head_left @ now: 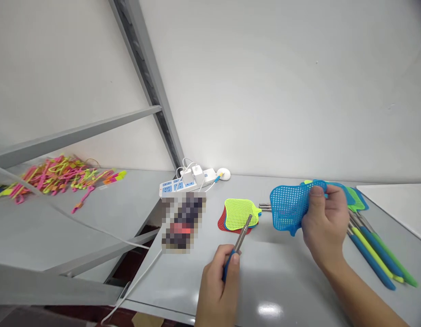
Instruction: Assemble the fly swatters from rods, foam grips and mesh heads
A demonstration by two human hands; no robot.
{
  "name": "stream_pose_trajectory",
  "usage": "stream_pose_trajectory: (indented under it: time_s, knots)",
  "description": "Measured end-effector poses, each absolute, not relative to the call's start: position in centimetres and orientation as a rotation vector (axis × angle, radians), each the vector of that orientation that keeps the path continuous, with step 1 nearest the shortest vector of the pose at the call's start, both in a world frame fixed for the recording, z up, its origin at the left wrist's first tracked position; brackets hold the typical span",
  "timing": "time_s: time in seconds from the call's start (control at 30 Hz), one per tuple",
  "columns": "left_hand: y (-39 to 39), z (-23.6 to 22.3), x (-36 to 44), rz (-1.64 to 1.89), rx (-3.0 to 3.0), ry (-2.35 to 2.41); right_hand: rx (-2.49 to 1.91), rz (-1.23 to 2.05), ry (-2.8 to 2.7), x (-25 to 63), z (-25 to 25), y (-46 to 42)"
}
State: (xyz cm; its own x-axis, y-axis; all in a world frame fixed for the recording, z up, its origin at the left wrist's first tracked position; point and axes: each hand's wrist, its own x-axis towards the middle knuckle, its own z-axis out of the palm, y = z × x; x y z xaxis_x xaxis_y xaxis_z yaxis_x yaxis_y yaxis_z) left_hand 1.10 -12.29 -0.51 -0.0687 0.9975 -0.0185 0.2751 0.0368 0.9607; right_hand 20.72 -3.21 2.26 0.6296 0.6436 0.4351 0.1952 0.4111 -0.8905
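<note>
My left hand (217, 284) is closed around the blue grip of a telescopic metal handle (243, 232), its bare tip pointing up and away. In my right hand (325, 222) is a blue perforated fly swatter head (288, 206), pinched at its right edge between thumb and fingers. The head and the handle are apart. Behind the handle tip lies a small stack of swatter heads, a yellow one (239, 212) on top and a red one (222, 223) beneath. To the right, several swatters with blue, yellow and green grips (373, 254) lie side by side, partly hidden by my right hand.
A white power strip (172, 187) with plugs and cables stands by the wall, near a round white device (224, 174). A blurred-out object (183, 222) lies in front. Left, beyond a grey metal frame (159, 100), a pile of pink and yellow pieces (56, 179) covers another shelf.
</note>
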Motion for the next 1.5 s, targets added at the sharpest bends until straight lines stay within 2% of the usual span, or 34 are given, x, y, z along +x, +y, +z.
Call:
stream_pose_trajectory:
  time_s: [0.13, 0.3, 0.93, 1.3, 1.5]
  knots:
    - [-12.6, -1.0, 2.4, 0.992, 1.375, 1.398, -1.062, 0.78, -0.641, 20.6, 3.1, -2.4]
    - [-12.5, -1.2, 2.7, 0.967, 1.38, 1.41, -1.004, 0.985, -0.459, 20.8, 3.4, -2.1]
    - [-12.2, -0.5, 2.8, 0.925, 1.449, 1.393, -0.914, 0.856, -0.407, 18.8, 3.2, -3.0]
    - [-12.3, -0.8, 2.6, 0.934, 1.439, 1.341, -0.927, 0.962, -0.514, 19.5, 2.7, -2.7]
    - [-12.7, -0.8, 1.6, 0.906, 1.256, 1.2, -0.97, 1.171, -0.649, 19.5, 3.1, -3.3]
